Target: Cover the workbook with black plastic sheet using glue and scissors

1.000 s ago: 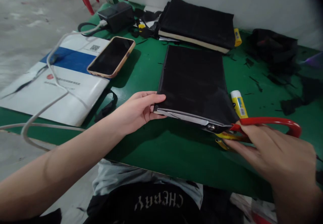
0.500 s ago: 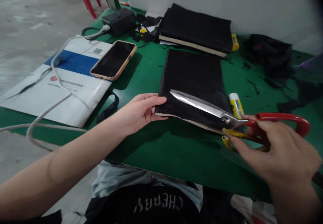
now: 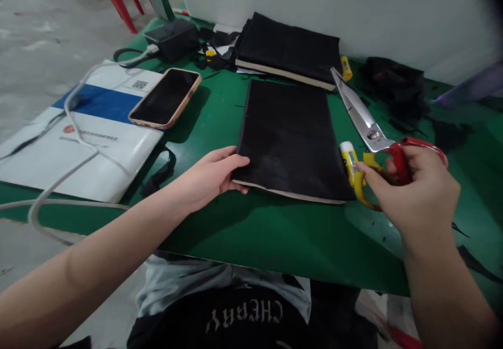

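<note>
A flat board wrapped in black cloth [image 3: 291, 134] lies on the green table [image 3: 275, 239]. My left hand [image 3: 208, 176] pinches its near left corner, thumb on top. My right hand [image 3: 412, 192] is closed round the red and yellow handles of large scissors [image 3: 359, 113]. Their closed blades point away, up and to the left, clear of the cloth and to its right. A yellow glue stick [image 3: 349, 157] lies on the table between the board and my right hand.
A stack of cloth-covered boards [image 3: 288, 50] sits at the back. A phone [image 3: 165, 97] rests on a white and blue folder [image 3: 78, 129] at left, with a white cable [image 3: 66, 129] and a black charger [image 3: 171, 37]. Black cloth scraps [image 3: 393, 79] lie at right.
My right hand has lifted the scissors off the board's near edge and swung them to the right, blades now pointing away. My left hand keeps its hold on the corner.
</note>
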`<control>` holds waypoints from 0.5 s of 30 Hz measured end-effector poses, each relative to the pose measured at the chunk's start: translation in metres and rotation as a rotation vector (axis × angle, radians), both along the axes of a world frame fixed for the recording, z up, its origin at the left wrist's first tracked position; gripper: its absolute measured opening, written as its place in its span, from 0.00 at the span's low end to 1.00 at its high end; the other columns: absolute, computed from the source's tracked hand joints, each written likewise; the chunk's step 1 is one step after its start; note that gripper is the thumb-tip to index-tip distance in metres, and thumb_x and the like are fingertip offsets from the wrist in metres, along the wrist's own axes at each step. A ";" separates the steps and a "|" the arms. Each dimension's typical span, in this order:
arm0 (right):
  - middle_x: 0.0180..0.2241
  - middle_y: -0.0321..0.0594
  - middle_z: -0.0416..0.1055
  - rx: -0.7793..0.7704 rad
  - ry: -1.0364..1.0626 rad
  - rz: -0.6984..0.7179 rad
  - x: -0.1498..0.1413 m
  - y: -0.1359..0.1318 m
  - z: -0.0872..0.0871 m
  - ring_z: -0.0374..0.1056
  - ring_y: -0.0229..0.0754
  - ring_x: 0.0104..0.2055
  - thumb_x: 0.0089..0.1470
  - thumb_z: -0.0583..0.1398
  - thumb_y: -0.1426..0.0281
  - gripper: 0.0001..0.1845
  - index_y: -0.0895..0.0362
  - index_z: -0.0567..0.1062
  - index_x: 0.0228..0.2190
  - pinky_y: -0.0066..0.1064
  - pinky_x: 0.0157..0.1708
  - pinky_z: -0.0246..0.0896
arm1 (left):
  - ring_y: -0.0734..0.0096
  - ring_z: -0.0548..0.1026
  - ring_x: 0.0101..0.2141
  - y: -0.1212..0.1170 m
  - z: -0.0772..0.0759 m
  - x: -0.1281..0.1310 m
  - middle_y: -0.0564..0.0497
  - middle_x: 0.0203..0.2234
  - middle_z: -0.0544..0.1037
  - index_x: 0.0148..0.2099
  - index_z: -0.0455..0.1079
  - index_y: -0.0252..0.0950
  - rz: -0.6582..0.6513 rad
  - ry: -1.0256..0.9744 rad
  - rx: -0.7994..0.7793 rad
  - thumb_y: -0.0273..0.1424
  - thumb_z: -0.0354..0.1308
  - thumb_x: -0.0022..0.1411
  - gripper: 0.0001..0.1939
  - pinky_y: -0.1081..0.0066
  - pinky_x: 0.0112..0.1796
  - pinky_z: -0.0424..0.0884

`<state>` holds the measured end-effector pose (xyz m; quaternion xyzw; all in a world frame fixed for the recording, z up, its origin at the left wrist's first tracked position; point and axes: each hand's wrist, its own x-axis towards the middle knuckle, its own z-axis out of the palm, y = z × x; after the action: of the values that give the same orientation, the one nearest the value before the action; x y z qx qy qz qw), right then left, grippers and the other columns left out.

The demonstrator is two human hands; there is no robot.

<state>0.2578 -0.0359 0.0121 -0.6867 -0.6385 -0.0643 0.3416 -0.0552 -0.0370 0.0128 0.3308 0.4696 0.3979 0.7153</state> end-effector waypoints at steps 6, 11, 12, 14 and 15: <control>0.26 0.33 0.69 -0.150 -0.034 -0.094 0.012 0.015 0.006 0.64 0.39 0.26 0.42 0.65 0.54 0.18 0.52 0.69 0.30 0.34 0.30 0.61 | 0.73 0.67 0.19 -0.002 0.007 -0.011 0.56 0.16 0.67 0.32 0.64 0.38 -0.279 0.600 0.179 0.39 0.50 0.64 0.12 0.72 0.21 0.63; 0.26 0.35 0.70 -0.270 -0.091 -0.209 0.032 0.026 0.005 0.63 0.40 0.26 0.41 0.64 0.52 0.19 0.53 0.69 0.27 0.37 0.29 0.58 | 0.67 0.67 0.21 -0.011 0.009 -0.019 0.51 0.17 0.68 0.28 0.64 0.38 -0.278 1.575 0.678 0.44 0.44 0.67 0.20 0.68 0.23 0.51; 0.26 0.36 0.70 -0.297 -0.113 -0.226 0.037 0.029 0.004 0.63 0.41 0.26 0.41 0.64 0.52 0.19 0.53 0.69 0.27 0.37 0.29 0.57 | 0.66 0.68 0.21 -0.014 0.010 -0.017 0.51 0.19 0.68 0.29 0.65 0.38 -0.243 1.673 0.749 0.44 0.43 0.67 0.20 0.68 0.23 0.49; 0.25 0.37 0.70 -0.352 -0.158 -0.258 0.047 0.033 0.001 0.63 0.44 0.27 0.41 0.63 0.51 0.19 0.53 0.69 0.27 0.39 0.28 0.57 | 0.65 0.69 0.23 -0.020 0.012 -0.010 0.49 0.23 0.72 0.34 0.68 0.38 -0.203 1.728 0.861 0.43 0.42 0.68 0.19 0.68 0.23 0.50; 0.25 0.38 0.70 -0.375 -0.180 -0.273 0.052 0.035 -0.001 0.63 0.46 0.27 0.42 0.62 0.51 0.19 0.53 0.70 0.27 0.40 0.27 0.57 | 0.64 0.71 0.25 -0.023 0.013 -0.005 0.48 0.26 0.74 0.37 0.69 0.38 -0.207 1.704 0.915 0.42 0.43 0.68 0.18 0.68 0.23 0.52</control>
<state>0.3093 -0.0012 0.0108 -0.8095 -0.5685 -0.0511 0.1378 -0.0598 -0.0598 0.0261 0.7937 0.5986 0.1044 -0.0305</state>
